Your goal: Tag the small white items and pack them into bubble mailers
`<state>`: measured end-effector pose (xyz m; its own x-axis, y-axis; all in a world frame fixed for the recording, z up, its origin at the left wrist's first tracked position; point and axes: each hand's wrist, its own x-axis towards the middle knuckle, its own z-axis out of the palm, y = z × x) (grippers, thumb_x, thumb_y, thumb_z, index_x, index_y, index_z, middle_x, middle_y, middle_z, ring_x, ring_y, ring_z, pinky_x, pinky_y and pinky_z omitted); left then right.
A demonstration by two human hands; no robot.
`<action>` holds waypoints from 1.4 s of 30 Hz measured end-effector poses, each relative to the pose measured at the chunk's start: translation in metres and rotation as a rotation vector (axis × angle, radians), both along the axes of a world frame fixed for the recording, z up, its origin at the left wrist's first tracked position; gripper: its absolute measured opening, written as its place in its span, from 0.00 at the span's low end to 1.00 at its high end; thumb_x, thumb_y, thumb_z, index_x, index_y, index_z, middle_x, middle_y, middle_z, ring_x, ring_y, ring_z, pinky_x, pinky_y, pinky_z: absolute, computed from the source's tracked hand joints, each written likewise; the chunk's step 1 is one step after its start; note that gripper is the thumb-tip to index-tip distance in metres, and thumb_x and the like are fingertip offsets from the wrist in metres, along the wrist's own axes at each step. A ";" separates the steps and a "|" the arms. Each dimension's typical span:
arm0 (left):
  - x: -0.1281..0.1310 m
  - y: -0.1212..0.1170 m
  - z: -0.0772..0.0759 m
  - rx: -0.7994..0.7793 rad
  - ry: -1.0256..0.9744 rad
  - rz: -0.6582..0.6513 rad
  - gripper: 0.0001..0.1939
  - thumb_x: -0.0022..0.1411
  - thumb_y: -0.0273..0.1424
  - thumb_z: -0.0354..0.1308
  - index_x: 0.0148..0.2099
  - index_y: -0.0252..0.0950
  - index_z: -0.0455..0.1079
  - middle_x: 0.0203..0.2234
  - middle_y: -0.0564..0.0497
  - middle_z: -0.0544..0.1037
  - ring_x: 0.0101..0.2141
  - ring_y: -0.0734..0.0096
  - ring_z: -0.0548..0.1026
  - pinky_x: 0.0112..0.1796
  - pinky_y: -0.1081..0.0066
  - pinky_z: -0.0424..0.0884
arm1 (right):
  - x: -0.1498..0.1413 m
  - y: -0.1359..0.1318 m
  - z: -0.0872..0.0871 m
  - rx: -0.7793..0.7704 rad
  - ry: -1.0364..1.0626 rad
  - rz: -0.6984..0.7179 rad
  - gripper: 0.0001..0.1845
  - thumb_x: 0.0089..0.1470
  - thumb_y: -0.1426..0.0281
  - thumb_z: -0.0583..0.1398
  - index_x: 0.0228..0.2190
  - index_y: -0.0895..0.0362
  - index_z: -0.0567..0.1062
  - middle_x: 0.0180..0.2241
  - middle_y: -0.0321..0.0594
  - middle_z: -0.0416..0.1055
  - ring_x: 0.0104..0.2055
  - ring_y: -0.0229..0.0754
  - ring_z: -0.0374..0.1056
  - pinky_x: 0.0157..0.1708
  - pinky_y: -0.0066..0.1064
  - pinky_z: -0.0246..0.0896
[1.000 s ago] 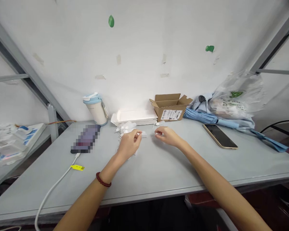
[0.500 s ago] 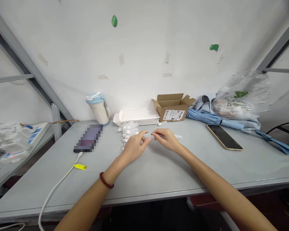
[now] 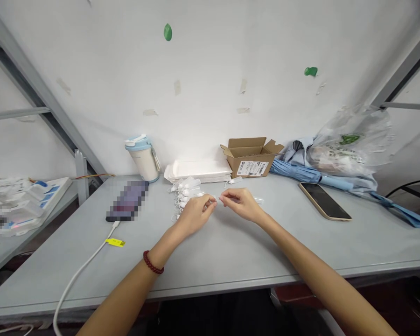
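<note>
My left hand [image 3: 195,213] is closed in a pinch, thumb against forefinger, over the grey table. Facing it, close to its fingertips, my right hand [image 3: 241,204] pinches too. A tiny whitish bit shows at the fingertips, too small to name. Beside my left hand lies a pile of small clear tubes with white caps and loops [image 3: 188,189], partly hidden by that hand. Behind my right hand a clear tube end [image 3: 258,201] sticks out on the table. Another capped tube with a loop [image 3: 235,180] lies in front of the cardboard box.
At the back stand a white stack of flat trays [image 3: 199,171], the open cardboard box [image 3: 254,166] and a cup with a blue lid [image 3: 143,161]. A phone on a cable [image 3: 129,200] lies left; another phone [image 3: 325,200], a blue umbrella [image 3: 297,169] and a plastic bag [image 3: 350,140] lie right.
The left fingers have closed from a more spread pose into a pinch. The clear piece seen between the hands before no longer shows there. The right hand has barely moved.
</note>
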<state>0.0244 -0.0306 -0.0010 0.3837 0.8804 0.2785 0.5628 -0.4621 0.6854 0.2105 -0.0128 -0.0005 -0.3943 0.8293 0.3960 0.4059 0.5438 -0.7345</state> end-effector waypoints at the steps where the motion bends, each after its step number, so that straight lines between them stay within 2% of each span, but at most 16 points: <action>1: 0.000 -0.001 0.001 -0.014 -0.018 -0.003 0.11 0.62 0.34 0.48 0.37 0.35 0.69 0.23 0.53 0.73 0.24 0.73 0.69 0.28 0.73 0.62 | 0.000 0.000 0.000 -0.006 0.010 0.005 0.13 0.55 0.65 0.55 0.26 0.59 0.74 0.22 0.37 0.70 0.25 0.35 0.63 0.26 0.25 0.55; 7: -0.002 0.000 0.008 -0.182 -0.255 0.056 0.13 0.58 0.39 0.53 0.33 0.33 0.70 0.23 0.52 0.73 0.21 0.75 0.67 0.24 0.74 0.62 | 0.000 -0.002 0.003 -0.062 0.019 -0.019 0.15 0.55 0.63 0.56 0.23 0.59 0.73 0.19 0.35 0.68 0.22 0.33 0.59 0.23 0.25 0.52; 11: -0.003 0.002 0.011 -0.261 -0.371 0.005 0.15 0.57 0.40 0.54 0.32 0.33 0.72 0.21 0.53 0.72 0.18 0.79 0.63 0.22 0.74 0.61 | 0.000 -0.004 0.005 -0.104 0.021 -0.019 0.17 0.55 0.62 0.54 0.22 0.59 0.73 0.17 0.34 0.66 0.19 0.31 0.55 0.20 0.25 0.49; 18: 0.001 0.000 0.012 -0.407 -0.477 -0.019 0.15 0.54 0.42 0.56 0.27 0.33 0.70 0.16 0.55 0.67 0.18 0.79 0.61 0.21 0.75 0.58 | -0.005 -0.009 0.005 -0.148 0.049 0.010 0.20 0.55 0.58 0.53 0.20 0.59 0.70 0.16 0.33 0.64 0.18 0.31 0.54 0.19 0.24 0.47; 22: 0.003 -0.001 0.010 -0.477 -0.548 0.002 0.14 0.51 0.41 0.60 0.27 0.33 0.71 0.18 0.55 0.68 0.19 0.80 0.62 0.21 0.75 0.57 | -0.007 -0.010 0.004 -0.146 0.051 0.012 0.20 0.55 0.59 0.53 0.18 0.59 0.68 0.16 0.33 0.63 0.18 0.30 0.52 0.19 0.24 0.46; 27: 0.002 -0.001 0.007 -0.543 -0.606 -0.048 0.15 0.52 0.41 0.60 0.26 0.33 0.70 0.15 0.56 0.65 0.19 0.80 0.62 0.23 0.75 0.57 | -0.009 -0.010 0.003 -0.143 0.071 0.001 0.20 0.55 0.60 0.54 0.18 0.59 0.68 0.16 0.33 0.63 0.18 0.30 0.53 0.20 0.24 0.47; 33: 0.001 -0.001 0.008 -0.646 -0.722 -0.092 0.13 0.53 0.39 0.61 0.27 0.32 0.70 0.19 0.55 0.67 0.20 0.81 0.62 0.23 0.76 0.57 | -0.010 -0.009 0.002 -0.155 0.109 -0.005 0.19 0.54 0.61 0.53 0.18 0.58 0.66 0.15 0.32 0.62 0.18 0.31 0.53 0.20 0.24 0.48; 42: 0.000 0.000 0.009 -0.710 -0.759 -0.123 0.12 0.53 0.37 0.61 0.27 0.32 0.69 0.22 0.53 0.69 0.20 0.82 0.63 0.23 0.76 0.58 | -0.012 -0.011 0.002 -0.176 0.140 -0.003 0.21 0.54 0.58 0.54 0.17 0.58 0.65 0.16 0.32 0.62 0.19 0.31 0.54 0.20 0.24 0.48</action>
<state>0.0248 -0.0303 0.0075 0.4222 0.9028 -0.0820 -0.1522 0.1598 0.9753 0.1986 -0.0240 0.0014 -0.3429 0.8914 0.2963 0.2946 0.4015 -0.8672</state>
